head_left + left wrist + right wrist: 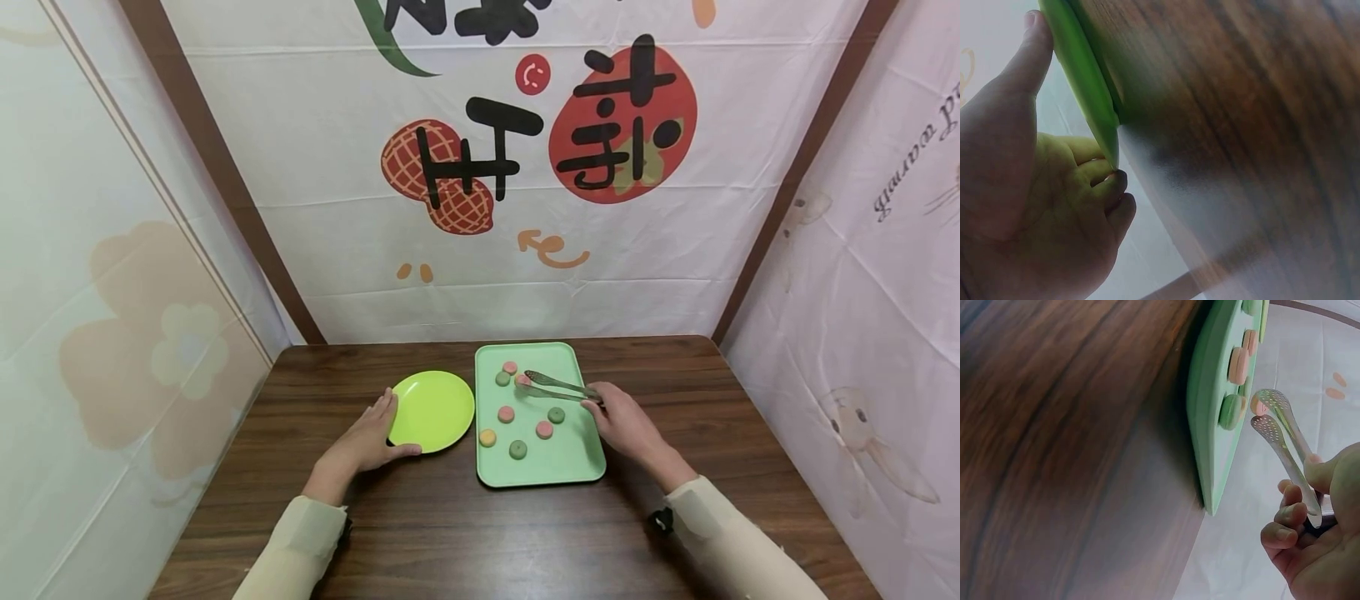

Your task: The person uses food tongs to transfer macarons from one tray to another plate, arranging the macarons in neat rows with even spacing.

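Note:
A yellow-green plate (pixel 433 412) lies on the table, and my left hand (pixel 371 435) touches its left rim. The fingers are along the upper left of the rim and the thumb is at the lower edge. My right hand (pixel 626 425) grips metal tongs (pixel 1291 456), held over the light green tray (pixel 540 475) from its right side. The two tong tips are apart, at a pink macaron (pixel 522 380) in the tray's upper part; whether they touch it I cannot tell. Other macarons lie around it, such as a green macaron (pixel 517 449) and a yellow macaron (pixel 487 437).
The dark wooden table (pixel 480 542) carries both plate and tray, which stand side by side nearly touching. Printed cloth walls (pixel 337 250) rise behind the table and on both sides.

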`<state>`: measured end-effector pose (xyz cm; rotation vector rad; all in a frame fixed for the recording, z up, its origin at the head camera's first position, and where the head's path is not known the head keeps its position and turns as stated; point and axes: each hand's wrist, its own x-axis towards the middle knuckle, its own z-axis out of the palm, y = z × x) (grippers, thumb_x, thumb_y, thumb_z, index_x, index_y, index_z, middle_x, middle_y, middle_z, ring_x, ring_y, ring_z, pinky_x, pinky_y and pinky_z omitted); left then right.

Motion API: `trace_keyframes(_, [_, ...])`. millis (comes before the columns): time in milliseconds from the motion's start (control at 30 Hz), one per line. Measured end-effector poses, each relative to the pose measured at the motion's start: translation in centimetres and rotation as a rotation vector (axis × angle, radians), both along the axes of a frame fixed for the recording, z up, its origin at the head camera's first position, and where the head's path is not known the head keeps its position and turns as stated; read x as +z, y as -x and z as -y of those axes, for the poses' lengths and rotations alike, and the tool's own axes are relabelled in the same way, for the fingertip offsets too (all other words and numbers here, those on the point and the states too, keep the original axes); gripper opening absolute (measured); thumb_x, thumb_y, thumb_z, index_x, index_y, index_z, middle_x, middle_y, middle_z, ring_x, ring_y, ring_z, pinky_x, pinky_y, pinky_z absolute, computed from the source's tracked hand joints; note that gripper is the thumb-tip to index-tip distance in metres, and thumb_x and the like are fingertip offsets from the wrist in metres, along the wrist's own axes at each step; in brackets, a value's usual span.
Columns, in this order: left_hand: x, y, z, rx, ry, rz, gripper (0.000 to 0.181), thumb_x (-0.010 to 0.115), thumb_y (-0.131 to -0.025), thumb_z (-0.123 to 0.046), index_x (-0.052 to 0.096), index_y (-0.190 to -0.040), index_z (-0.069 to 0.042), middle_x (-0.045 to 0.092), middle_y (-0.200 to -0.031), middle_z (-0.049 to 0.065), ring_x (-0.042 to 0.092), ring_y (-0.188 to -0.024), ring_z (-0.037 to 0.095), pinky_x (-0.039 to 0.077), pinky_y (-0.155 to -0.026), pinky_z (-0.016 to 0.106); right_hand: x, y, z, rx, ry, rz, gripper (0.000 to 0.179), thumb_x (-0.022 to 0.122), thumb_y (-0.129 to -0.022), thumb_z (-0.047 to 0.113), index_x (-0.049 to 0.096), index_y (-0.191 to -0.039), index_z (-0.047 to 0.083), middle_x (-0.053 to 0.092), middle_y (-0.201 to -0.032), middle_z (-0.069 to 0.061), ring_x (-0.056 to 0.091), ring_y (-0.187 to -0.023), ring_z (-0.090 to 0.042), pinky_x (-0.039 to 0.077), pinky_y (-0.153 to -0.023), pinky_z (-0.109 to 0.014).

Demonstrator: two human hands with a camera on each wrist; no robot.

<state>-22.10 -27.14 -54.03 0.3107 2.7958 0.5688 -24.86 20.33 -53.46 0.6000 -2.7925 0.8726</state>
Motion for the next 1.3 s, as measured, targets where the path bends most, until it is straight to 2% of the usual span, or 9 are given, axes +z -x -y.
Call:
trace_keyframes(267, [0.4, -0.1, -0.1, -0.003, -0.005, 0.002, 0.125, 0.071, -0.094, -0.07, 0.008, -0.168, 0.009, 0.002, -0.177, 0.028, 0.012, -0.162, 0.05, 0.02, -0.131, 0.063, 0.5, 0.1, 1.4, 0.018, 0.045, 0.013, 0.039, 0.066, -0.11, 0.022, 0.065, -0.138, -0.004, 0.069, -0.127, -0.02, 0.072, -0.105, -0.032, 0.063, -0.084, -0.049])
trace_keyframes(500, [0.2, -0.2, -0.1, -0.002, -0.001, -0.008, 0.124, 0.073, -0.095, -0.067, 0.01, -0.167, 0.011, 0.004, -0.176, 0.03, 0.013, -0.162, 0.049, 0.02, -0.131, 0.062, 0.7, 0.3, 3.0, 0.058, 0.074, 0.012, 0.04, 0.065, -0.11, 0.023, 0.064, -0.14, -0.004, 0.069, -0.126, -0.02, 0.072, -0.104, -0.03, 0.063, -0.084, -0.048])
trace_keyframes(800, [0.1, -0.2, -0.2, -0.003, 0.001, -0.008, 0.123, 0.073, -0.095, -0.066, 0.01, -0.168, 0.011, 0.003, -0.176, 0.03, 0.013, -0.163, 0.048, 0.021, -0.131, 0.062, 0.9, 0.6, 4.8, 0.111, 0.072, 0.017, 0.038, 0.064, -0.111, 0.022, 0.064, -0.139, -0.003, 0.071, -0.122, -0.015, 0.072, -0.099, -0.025, 0.062, -0.082, -0.044])
trace_keyframes(1167, [0.0, -0.1, -0.2, 0.006, 0.001, -0.004, 0.124, 0.073, -0.094, -0.067, 0.009, -0.168, 0.01, 0.003, -0.176, 0.029, 0.014, -0.161, 0.051, 0.022, -0.13, 0.063, 0.9, 1.2, 6.9, 0.16, 0.061, 0.009, 0.039, 0.063, -0.111, 0.023, 0.065, -0.138, -0.005, 0.07, -0.122, -0.016, 0.07, -0.098, -0.023, 0.061, -0.083, -0.045])
trace_keyframes(1300, [0.0, -0.1, -0.2, 0.012, -0.002, 0.0, 0.124, 0.073, -0.094, -0.066, 0.009, -0.168, 0.01, 0.003, -0.176, 0.03, 0.014, -0.161, 0.051, 0.022, -0.13, 0.063, 0.9, 1.4, 7.7, 0.184, 0.059, 0.021, 0.039, 0.063, -0.112, 0.024, 0.064, -0.139, -0.005, 0.07, -0.12, -0.014, 0.067, -0.093, -0.019, 0.059, -0.081, -0.043])
